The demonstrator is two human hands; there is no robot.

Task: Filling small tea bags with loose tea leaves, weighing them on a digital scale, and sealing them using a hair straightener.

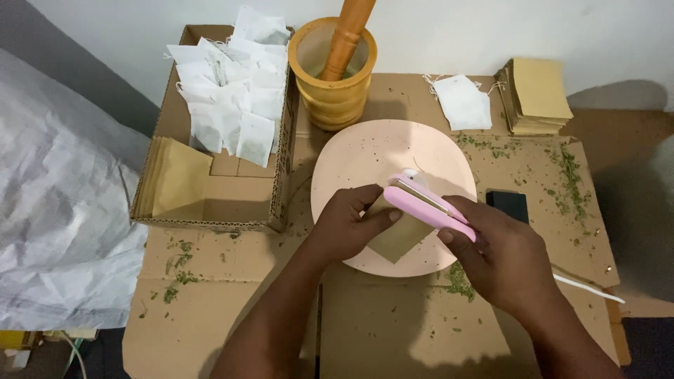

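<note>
Brown paper sachet (399, 237) sits right at the centre of the action, held flat just above the pale pink plate (365, 151), its upper edge slid between the arms of a pink handheld sealer (430, 207). Left hand (345, 228) has thumb and fingers pinched together on the sachet's left edge, gripping it firmly. Right hand (502, 261) is wrapped around the sealer's handle end, fingers closed tight on it, and the sealer's 2 arms are pressed down onto the paper. A white cord (586, 288) trails off to the right from behind that hand. Green herb crumbs (570, 179) are scattered over the cardboard work surface (393, 330), thickest on the right side, with specks on the plate too. Behind the plate stands a wooden mortar (333, 74) with its pestle (347, 35) leaning inside. To the left, a cardboard box (210, 203) holds a heap of white filter bags (232, 91) at the back and a stack of brown sachets (172, 179) at the front left. On the far right side, a single white bag with string (462, 102) lies beside another pile of brown envelopes (537, 95). A small black object (507, 203) rests just right of the plate, touching the right hand's edge of view.
</note>
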